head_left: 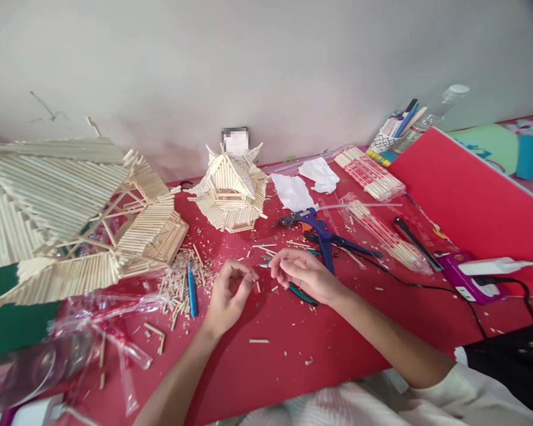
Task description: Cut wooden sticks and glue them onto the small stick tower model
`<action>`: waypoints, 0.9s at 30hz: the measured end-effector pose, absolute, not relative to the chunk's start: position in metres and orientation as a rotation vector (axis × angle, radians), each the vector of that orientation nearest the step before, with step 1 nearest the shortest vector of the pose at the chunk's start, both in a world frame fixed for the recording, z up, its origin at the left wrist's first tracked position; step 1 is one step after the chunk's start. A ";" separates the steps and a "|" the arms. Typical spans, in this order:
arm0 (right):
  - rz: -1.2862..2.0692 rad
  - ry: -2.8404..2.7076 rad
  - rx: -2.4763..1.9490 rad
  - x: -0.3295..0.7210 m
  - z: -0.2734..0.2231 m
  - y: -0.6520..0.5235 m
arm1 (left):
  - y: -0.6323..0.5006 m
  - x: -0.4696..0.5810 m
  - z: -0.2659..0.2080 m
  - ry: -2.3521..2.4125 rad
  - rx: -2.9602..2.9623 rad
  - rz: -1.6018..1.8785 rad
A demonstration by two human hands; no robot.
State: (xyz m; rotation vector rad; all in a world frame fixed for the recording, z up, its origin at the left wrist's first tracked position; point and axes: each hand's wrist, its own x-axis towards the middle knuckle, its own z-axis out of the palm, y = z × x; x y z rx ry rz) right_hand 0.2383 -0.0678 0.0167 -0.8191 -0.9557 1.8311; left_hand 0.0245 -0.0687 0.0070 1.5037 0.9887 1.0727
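My left hand [231,296] hovers over the red tabletop [266,361], its thumb and index finger bent together in a pinch. A short stick piece [258,287] shows just below those fingertips; whether it is held or lies on the table I cannot tell. Facing it, my right hand [308,275] has its fingers curled in towards the thumb, and anything inside is too small to make out. Under the right hand are green-handled pliers [302,294], partly covered. Beyond both hands stands a small pagoda-like model [231,192] made of wooden sticks.
A larger stick-built model [66,195] fills the left side. Near it lie cut stick pieces [177,290] and a blue pen-like tool [192,290]. A blue glue gun [322,234], packed sticks [368,171], white tissues [293,192] and a purple power strip [468,278] with cords occupy the right.
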 end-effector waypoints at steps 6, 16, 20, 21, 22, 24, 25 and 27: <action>1.874 -1.061 -0.804 0.231 0.011 -0.072 | -0.068 0.024 0.011 1.020 1.555 1.030; 1.737 -1.358 -0.860 0.228 0.010 -0.077 | -0.066 0.018 0.013 1.111 1.831 1.068; 1.761 -1.419 -0.905 0.229 0.013 -0.078 | -0.065 0.014 0.009 1.130 2.013 1.094; 1.769 -1.429 -0.913 0.229 0.013 -0.078 | -0.064 0.013 0.008 1.130 2.057 1.098; 1.777 -1.435 -0.916 0.229 0.013 -0.079 | -0.064 0.012 0.008 1.132 2.095 1.098; 1.786 -1.441 -0.914 0.229 0.012 -0.079 | -0.063 0.010 0.007 1.141 2.143 1.091; 1.790 -1.440 -0.911 0.229 0.011 -0.080 | -0.063 0.009 0.006 1.140 2.157 1.087; 1.794 -1.434 -0.907 0.229 0.010 -0.080 | -0.062 0.008 0.006 1.132 2.176 1.084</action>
